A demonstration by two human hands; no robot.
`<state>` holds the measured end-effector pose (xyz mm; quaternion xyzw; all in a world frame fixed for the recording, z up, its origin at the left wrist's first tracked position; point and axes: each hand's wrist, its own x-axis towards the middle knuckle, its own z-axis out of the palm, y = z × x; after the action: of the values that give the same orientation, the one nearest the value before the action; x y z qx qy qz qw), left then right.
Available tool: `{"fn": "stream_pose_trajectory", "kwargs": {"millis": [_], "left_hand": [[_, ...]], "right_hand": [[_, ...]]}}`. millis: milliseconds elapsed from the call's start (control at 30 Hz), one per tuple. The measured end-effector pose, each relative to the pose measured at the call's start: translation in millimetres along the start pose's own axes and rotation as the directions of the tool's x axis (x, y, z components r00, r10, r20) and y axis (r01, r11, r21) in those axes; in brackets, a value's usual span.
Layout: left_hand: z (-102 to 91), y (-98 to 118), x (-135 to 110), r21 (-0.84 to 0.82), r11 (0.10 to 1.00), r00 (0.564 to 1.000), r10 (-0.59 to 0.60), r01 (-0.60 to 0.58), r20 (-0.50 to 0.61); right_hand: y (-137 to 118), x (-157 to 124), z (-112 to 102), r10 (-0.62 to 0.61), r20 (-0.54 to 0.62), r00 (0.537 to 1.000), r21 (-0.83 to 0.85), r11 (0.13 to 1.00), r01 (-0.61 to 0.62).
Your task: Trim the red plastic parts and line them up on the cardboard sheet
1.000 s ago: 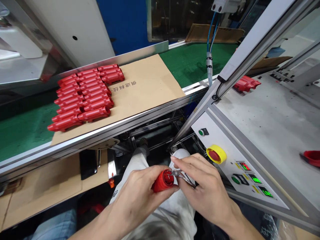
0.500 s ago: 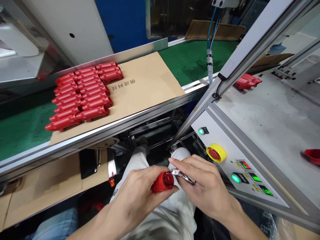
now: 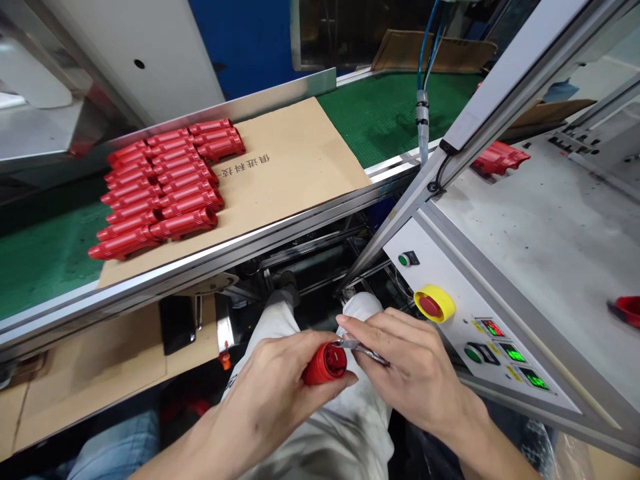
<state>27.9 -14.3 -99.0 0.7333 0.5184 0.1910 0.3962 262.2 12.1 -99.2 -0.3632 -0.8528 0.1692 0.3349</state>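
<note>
My left hand (image 3: 280, 387) is wrapped round a red plastic tube-shaped part (image 3: 325, 363), its open end facing up toward me. My right hand (image 3: 405, 370) grips a small metal cutting tool (image 3: 363, 349) whose tip touches the rim of the red part. Both hands are over my lap in white trousers (image 3: 330, 427). On the conveyor, several matching red parts (image 3: 160, 187) lie in two neat rows on a cardboard sheet (image 3: 295, 173).
A green conveyor belt (image 3: 395, 113) with steel rails runs across the top. To the right is a machine table (image 3: 540, 233) with a yellow-and-red emergency stop (image 3: 434, 305), green buttons and lit displays. More red parts (image 3: 500, 158) lie there. A black phone (image 3: 176, 323) rests on a lower shelf.
The hands have barely shifted; the tool tip stays at the red part's rim. The green indicator on the panel lit and went dark again. The view drifted slightly.
</note>
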Motion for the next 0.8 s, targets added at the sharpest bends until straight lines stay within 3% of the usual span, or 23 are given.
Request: {"fn": "stream_pose_trajectory", "kwargs": {"millis": [300, 433, 533, 633, 733, 800], "left_hand": [[1.4, -3.4, 2.3, 0.002, 1.000, 1.000, -0.008, 0.008, 0.019], [0.8, -5.6, 1.2, -0.016, 0.999, 0.999, -0.033, 0.033, 0.034], [-0.8, -5.5, 0.7, -0.055, 0.996, 0.996, -0.065, 0.068, 0.053], [-1.7, -5.3, 1.7, -0.078, 0.993, 0.995, -0.084, 0.089, 0.060], [-1.1, -6.2, 3.6, -0.068, 0.992, 0.993, -0.106, 0.110, 0.060], [-1.0, -7.5, 3.5, -0.081, 0.989, 0.991, -0.120, 0.125, 0.063]], "right_hand": [[7.0, -1.6, 1.7, -0.019, 0.037, 0.999, 0.023, 1.000, 0.018], [10.0, -4.5, 8.0, 0.068, 0.064, 0.996, 0.180, 0.980, -0.078], [10.4, -3.8, 12.8, 0.193, 0.087, 0.977, 0.340, 0.917, -0.211], [10.8, -2.7, 12.9, 0.356, 0.169, 0.919, 0.473, 0.789, -0.392], [18.3, -6.8, 12.5, 0.521, 0.265, 0.812, 0.601, 0.569, -0.561], [29.4, -13.7, 16.9, 0.587, 0.314, 0.746, 0.613, 0.474, -0.632]]}}
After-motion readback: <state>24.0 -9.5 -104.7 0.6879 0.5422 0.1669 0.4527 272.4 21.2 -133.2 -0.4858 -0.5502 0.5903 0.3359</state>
